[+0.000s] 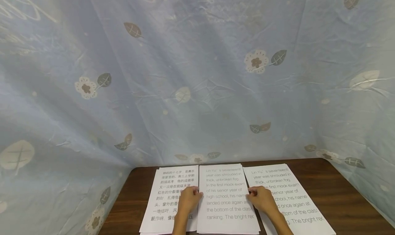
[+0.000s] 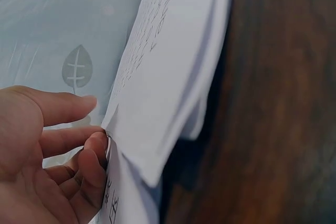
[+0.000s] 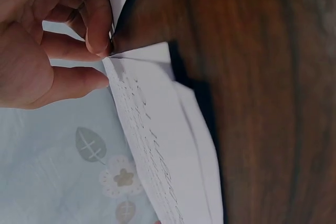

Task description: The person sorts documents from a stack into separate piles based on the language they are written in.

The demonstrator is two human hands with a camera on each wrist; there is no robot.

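Three stacks of printed paper lie side by side. On the middle stack (image 1: 226,207) the text is English. My left hand (image 1: 188,199) is at its left edge, above the Chinese-printed left stack (image 1: 154,214); my right hand (image 1: 263,200) is at its right edge, over the right stack (image 1: 303,207), also English. In the left wrist view, the left fingertips (image 2: 97,141) touch a paper edge, with the thumb held apart. The right wrist view has the right fingertips (image 3: 98,45) against paper at a sheet's corner, the thumb likewise apart. Neither hand visibly pinches a sheet.
The stacks lie on a dark brown wooden table (image 1: 126,200). A pale blue curtain (image 1: 216,118) with leaf and flower prints hangs behind the table and along both sides. Loose sheet edges jut out unevenly near both hands in the wrist views.
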